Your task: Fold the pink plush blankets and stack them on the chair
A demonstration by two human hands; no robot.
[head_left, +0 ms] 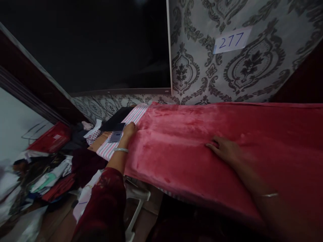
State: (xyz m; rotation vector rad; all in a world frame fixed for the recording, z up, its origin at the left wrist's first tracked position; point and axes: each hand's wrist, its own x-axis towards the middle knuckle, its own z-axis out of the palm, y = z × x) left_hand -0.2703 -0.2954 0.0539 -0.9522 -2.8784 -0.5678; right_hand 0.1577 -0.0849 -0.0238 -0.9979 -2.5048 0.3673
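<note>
Red cloth, one: right hand lay loosely spread; left hand curled at its edge, pinch indeterminable; leftward sweep risked shoving the dark flat item.

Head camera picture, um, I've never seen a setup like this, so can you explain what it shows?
There's no machine here: a camera worn on a person's head looks forward and down past their arms. On the surface lies a soft red plush cloth, with a pink, grey and white striped cloth showing at its left end. The person's bare right hand rests on the red cloth. Their bare left hand is curled near its left edge, beside a dark flat rectangular object; whether it grips anything is unclear.
</note>
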